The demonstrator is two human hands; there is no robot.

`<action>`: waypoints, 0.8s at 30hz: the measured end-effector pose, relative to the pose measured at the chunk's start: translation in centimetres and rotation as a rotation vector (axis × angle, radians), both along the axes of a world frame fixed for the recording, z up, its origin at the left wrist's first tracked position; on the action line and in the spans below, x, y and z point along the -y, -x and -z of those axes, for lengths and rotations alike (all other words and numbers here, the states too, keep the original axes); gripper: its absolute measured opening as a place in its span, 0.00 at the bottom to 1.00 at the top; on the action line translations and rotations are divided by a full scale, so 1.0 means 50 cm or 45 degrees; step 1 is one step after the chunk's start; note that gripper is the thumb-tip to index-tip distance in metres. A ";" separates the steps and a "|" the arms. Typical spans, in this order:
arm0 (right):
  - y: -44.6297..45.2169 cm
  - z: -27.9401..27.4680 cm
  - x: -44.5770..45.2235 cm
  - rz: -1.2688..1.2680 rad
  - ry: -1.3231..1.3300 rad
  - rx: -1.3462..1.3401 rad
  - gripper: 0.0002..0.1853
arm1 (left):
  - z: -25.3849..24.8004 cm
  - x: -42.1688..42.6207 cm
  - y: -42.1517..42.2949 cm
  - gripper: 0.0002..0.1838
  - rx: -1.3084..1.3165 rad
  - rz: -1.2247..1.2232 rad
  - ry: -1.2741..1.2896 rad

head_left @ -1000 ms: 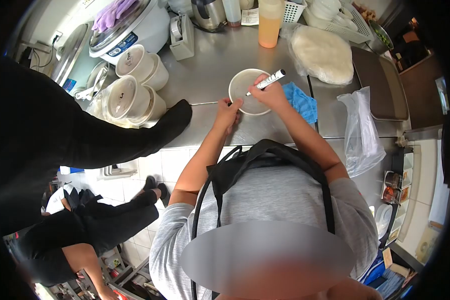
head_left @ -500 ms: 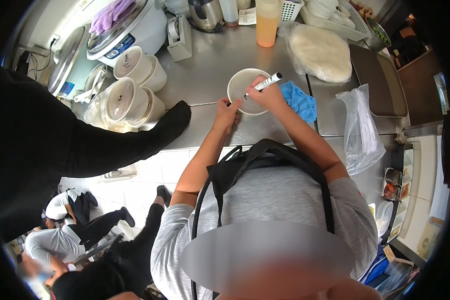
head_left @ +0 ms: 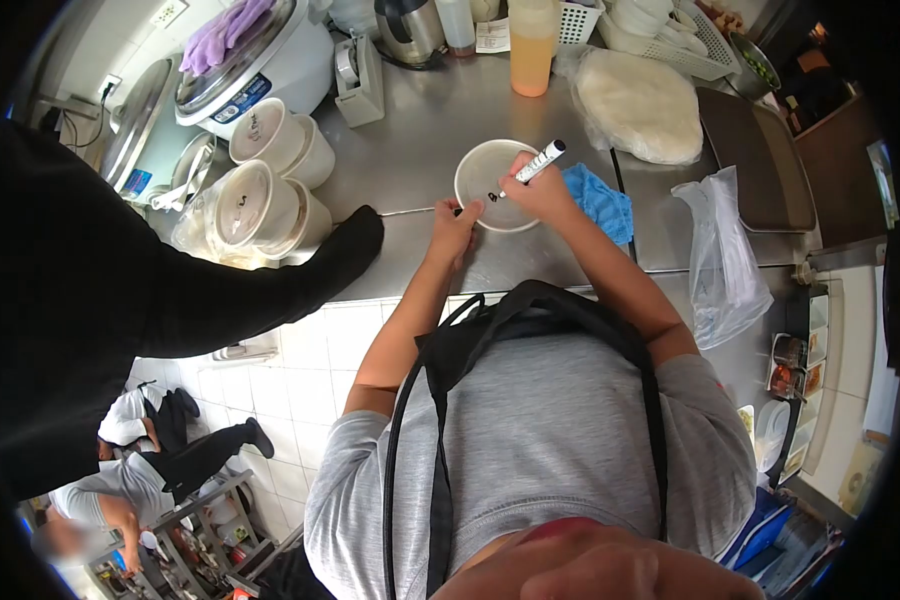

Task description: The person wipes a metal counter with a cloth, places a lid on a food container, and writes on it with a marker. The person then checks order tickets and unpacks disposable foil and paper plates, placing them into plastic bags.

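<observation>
Far left: another person's black sleeve (head_left: 260,275) reaches over the edge of the grey metal surface (head_left: 405,130). Behind it, clustered white round plastic tubs (head_left: 255,205), dark writing on lids. Next, a big white lidded vessel (head_left: 305,70) with a purple glove (head_left: 225,38) on top, then a grey tape dispenser (head_left: 363,88). Left hand (head_left: 454,230): fingers bent, thumb on the edge of a round white lidded container (head_left: 478,165), which sits near the surface's front edge; firm grip or just steadying, can't tell. Black marks (head_left: 493,198) on its lid. Right hand (head_left: 538,193) closed round a white cylindrical marker (head_left: 536,165), tip at the lid. Orange-liquid bottle (head_left: 530,65) stands behind. Rumpled blue cloth (head_left: 604,205) just right, pale bagged mass (head_left: 645,108) beyond, then crumpled clear plastic bag (head_left: 722,255), brown rectangular tray (head_left: 760,165).
</observation>
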State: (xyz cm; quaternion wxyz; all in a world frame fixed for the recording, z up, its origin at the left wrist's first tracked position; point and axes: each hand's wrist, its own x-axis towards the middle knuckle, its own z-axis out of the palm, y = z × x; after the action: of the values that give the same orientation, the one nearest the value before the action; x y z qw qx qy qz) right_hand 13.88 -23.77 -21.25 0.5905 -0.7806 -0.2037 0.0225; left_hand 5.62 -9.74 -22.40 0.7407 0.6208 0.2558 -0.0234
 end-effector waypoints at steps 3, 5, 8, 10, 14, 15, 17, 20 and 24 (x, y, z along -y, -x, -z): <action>-0.002 0.006 -0.002 0.020 -0.001 0.037 0.10 | 0.005 -0.004 0.000 0.23 0.012 0.035 0.006; -0.002 0.008 -0.003 0.034 0.009 0.039 0.10 | 0.010 -0.004 -0.001 0.23 0.007 0.021 -0.005; -0.003 0.008 0.001 0.033 0.025 0.018 0.10 | 0.014 -0.004 -0.002 0.23 0.010 0.003 -0.009; -0.006 0.005 0.004 0.020 -0.021 -0.027 0.11 | 0.014 -0.004 -0.001 0.23 0.020 0.003 -0.009; 0.002 -0.013 0.003 0.073 0.063 0.007 0.11 | 0.020 -0.005 -0.004 0.25 0.030 0.005 -0.003; 0.002 -0.010 0.003 0.078 0.095 0.047 0.11 | 0.019 -0.004 -0.005 0.26 0.026 0.002 -0.002; 0.001 0.001 0.003 0.088 0.048 0.053 0.10 | 0.016 -0.005 -0.003 0.26 0.027 0.021 0.034; -0.003 0.009 0.006 0.088 -0.045 0.019 0.09 | 0.013 -0.006 -0.005 0.26 0.028 0.028 0.063; -0.003 0.001 0.011 0.063 0.052 0.073 0.09 | 0.021 -0.008 -0.006 0.26 0.030 0.038 0.066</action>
State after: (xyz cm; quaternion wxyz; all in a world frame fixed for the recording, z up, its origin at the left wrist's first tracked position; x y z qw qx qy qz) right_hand 14.01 -24.30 -21.29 0.5688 -0.7975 -0.2007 -0.0102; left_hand 5.92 -9.33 -23.43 0.7591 0.6054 0.2369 -0.0338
